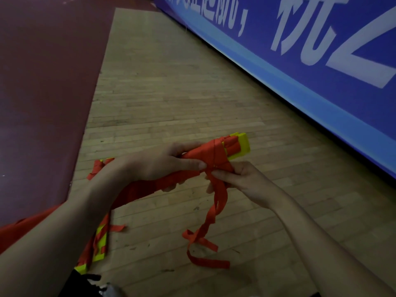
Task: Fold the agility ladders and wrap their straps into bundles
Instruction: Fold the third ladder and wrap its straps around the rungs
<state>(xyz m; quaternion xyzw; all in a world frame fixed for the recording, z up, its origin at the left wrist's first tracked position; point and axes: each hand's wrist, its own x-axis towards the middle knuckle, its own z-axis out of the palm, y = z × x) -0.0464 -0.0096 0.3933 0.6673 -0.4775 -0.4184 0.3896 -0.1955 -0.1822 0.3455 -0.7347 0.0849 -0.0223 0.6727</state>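
Ladder bundle (227, 150), where is it? — op1

Held in the air over the wooden floor (171, 93), centre of view. Yellow rungs (244, 146) stacked flat, red strap (214, 155) wrapped around them near the far end. — op2

Hands? — op1

Left hand (158, 166) grips the bundle mid-length, fingers curled under it, thumb pressed at the edge of the wrap. Right hand (237, 179) just beside it, fingers curled and pinching the strap where it leaves the wrap. — op2

Loose strap? — op1

Strap tails (205, 228) hang from the right hand's pinch, twisted together, ends lying on the floor. — op2

Surroundings? — op1

Second ladder (99, 249) lies on the floor at lower left, yellow rungs with red straps, partly hidden behind the left forearm. Dark red flooring (42, 82) borders the wood on the left. Blue banner (300, 67) with white characters runs along the right. Red cloth (21, 228) at the left edge, dark object (90, 284) at the bottom edge; cannot tell what either is. — op2
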